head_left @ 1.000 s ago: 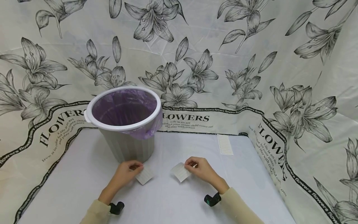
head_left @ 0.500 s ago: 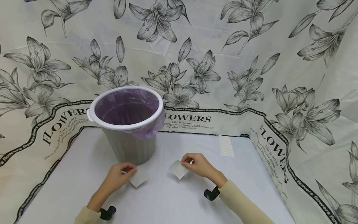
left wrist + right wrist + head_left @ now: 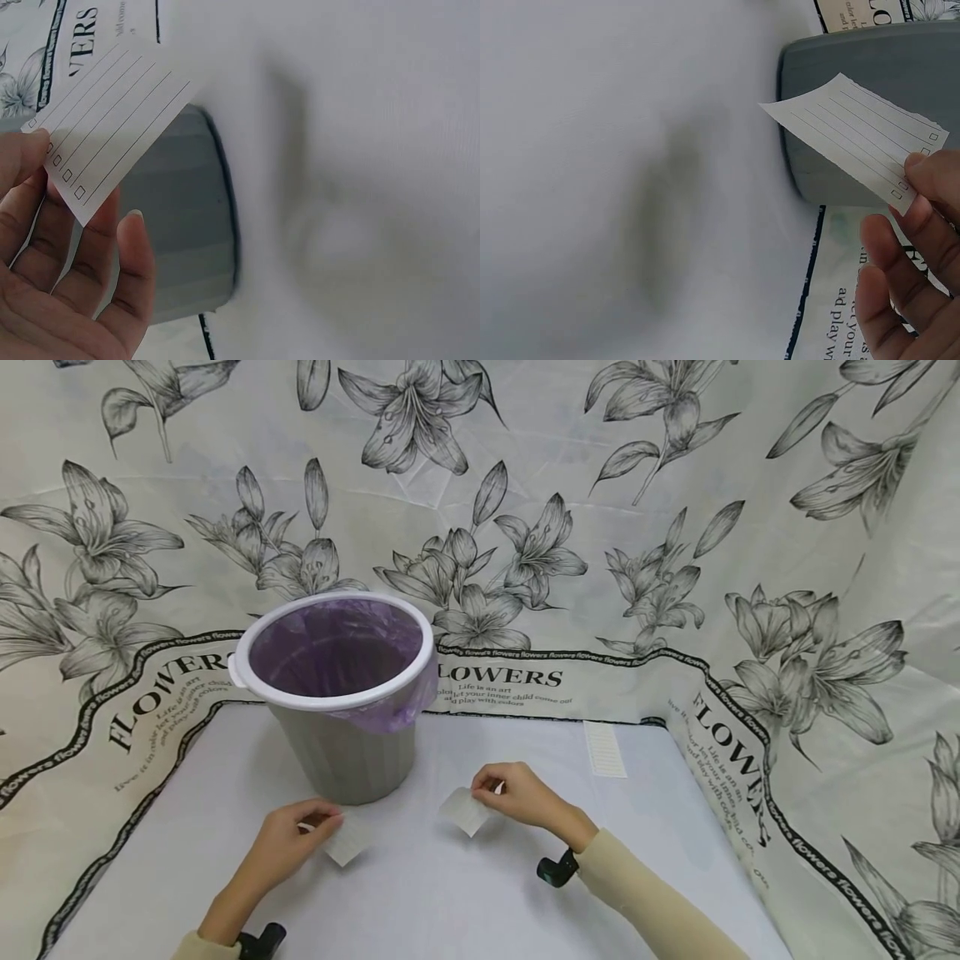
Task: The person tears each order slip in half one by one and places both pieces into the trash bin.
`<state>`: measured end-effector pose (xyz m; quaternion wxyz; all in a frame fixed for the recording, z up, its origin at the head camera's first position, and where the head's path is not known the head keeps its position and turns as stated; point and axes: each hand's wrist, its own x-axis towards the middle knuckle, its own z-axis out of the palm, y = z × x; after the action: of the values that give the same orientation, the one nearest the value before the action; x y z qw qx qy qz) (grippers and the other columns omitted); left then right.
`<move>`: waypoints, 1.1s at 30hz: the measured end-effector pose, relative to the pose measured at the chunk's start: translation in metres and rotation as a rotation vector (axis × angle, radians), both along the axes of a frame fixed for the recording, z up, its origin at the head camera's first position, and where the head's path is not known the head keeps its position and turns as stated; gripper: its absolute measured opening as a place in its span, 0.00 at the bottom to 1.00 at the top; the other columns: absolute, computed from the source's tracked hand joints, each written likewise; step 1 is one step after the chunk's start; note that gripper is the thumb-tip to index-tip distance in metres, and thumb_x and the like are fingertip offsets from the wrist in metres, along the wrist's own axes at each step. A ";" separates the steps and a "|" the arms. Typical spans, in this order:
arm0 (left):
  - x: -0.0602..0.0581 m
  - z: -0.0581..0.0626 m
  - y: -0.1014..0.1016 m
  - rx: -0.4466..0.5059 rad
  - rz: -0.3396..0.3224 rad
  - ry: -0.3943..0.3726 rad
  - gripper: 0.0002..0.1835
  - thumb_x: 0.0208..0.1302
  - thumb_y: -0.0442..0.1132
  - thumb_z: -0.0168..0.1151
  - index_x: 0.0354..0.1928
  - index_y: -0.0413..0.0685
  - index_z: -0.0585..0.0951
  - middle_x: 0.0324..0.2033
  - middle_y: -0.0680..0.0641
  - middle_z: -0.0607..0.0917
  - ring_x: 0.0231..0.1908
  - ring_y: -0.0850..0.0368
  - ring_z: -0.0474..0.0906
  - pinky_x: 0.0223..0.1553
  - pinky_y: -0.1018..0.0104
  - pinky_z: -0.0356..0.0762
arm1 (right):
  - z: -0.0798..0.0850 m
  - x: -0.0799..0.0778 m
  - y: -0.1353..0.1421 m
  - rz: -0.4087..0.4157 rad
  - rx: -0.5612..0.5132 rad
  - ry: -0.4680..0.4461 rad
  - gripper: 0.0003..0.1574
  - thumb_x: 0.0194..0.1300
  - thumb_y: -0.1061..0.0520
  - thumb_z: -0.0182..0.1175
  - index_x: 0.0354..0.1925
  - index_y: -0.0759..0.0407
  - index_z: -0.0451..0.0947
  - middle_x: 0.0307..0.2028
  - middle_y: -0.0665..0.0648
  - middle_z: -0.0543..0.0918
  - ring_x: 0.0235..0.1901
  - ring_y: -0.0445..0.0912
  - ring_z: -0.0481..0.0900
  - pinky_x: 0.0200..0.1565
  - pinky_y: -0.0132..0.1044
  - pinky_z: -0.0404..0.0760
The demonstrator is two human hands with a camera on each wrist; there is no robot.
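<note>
My left hand pinches a small piece of lined paper by one corner, thumb on top, just in front of the bin. Ruled lines and a row of little checkboxes are printed on it. My right hand holds a similar lined paper piece between thumb and fingers; one long edge of it looks torn. Both pieces are held over the white table, apart from each other. The grey trash bin stands upright behind the left hand, with a white rim and a purple bag liner folded over it.
Farther back on the right side of the white table, a lined paper strip lies flat. A flower-printed cloth hangs behind and along the sides.
My left hand has moved left and slightly down with its paper piece. The right hand has shifted a little left and up, still holding its piece.
</note>
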<state>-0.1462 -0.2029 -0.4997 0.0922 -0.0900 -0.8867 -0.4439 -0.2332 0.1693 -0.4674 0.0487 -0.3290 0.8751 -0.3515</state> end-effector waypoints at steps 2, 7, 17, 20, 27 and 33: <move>0.000 0.002 -0.003 -0.010 0.012 0.016 0.02 0.67 0.39 0.71 0.39 0.50 0.89 0.34 0.55 0.90 0.33 0.69 0.82 0.35 0.70 0.83 | 0.004 -0.001 -0.002 0.010 -0.008 0.013 0.02 0.70 0.59 0.66 0.40 0.55 0.86 0.35 0.49 0.89 0.35 0.36 0.82 0.34 0.29 0.81; -0.001 0.012 -0.012 -0.013 0.030 0.026 0.03 0.66 0.37 0.71 0.39 0.48 0.89 0.35 0.52 0.91 0.33 0.70 0.82 0.35 0.70 0.83 | 0.015 -0.006 -0.006 0.014 -0.010 0.036 0.02 0.70 0.58 0.67 0.40 0.54 0.86 0.35 0.49 0.88 0.34 0.36 0.81 0.33 0.29 0.80; -0.001 0.038 -0.031 -0.061 0.096 0.137 0.04 0.66 0.37 0.71 0.40 0.45 0.88 0.35 0.49 0.91 0.33 0.73 0.80 0.33 0.72 0.81 | 0.051 -0.020 -0.012 -0.012 -0.050 0.135 0.04 0.70 0.58 0.67 0.40 0.57 0.87 0.35 0.50 0.89 0.34 0.37 0.83 0.34 0.33 0.82; -0.001 0.048 -0.039 -0.080 0.114 0.181 0.05 0.66 0.37 0.71 0.41 0.44 0.88 0.35 0.47 0.91 0.33 0.74 0.79 0.33 0.74 0.81 | 0.061 -0.024 -0.014 -0.017 -0.076 0.166 0.04 0.70 0.58 0.66 0.41 0.57 0.87 0.35 0.49 0.89 0.34 0.38 0.84 0.36 0.35 0.83; -0.003 0.077 -0.058 -0.073 0.167 0.284 0.06 0.66 0.34 0.70 0.42 0.40 0.88 0.36 0.41 0.90 0.35 0.84 0.75 0.34 0.85 0.76 | 0.085 -0.030 -0.015 -0.062 -0.131 0.225 0.05 0.70 0.57 0.67 0.42 0.56 0.87 0.35 0.50 0.89 0.34 0.39 0.84 0.36 0.36 0.84; -0.005 0.100 -0.070 -0.070 0.183 0.354 0.07 0.66 0.33 0.70 0.43 0.39 0.87 0.35 0.51 0.89 0.36 0.87 0.74 0.38 0.90 0.73 | 0.105 -0.037 -0.021 -0.047 -0.200 0.297 0.05 0.70 0.59 0.67 0.43 0.57 0.87 0.37 0.53 0.90 0.35 0.41 0.85 0.37 0.36 0.84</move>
<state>-0.1510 -0.2729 -0.4000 0.2835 -0.0888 -0.8761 -0.3798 -0.2698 0.1481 -0.3620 -0.1221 -0.3598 0.8409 -0.3855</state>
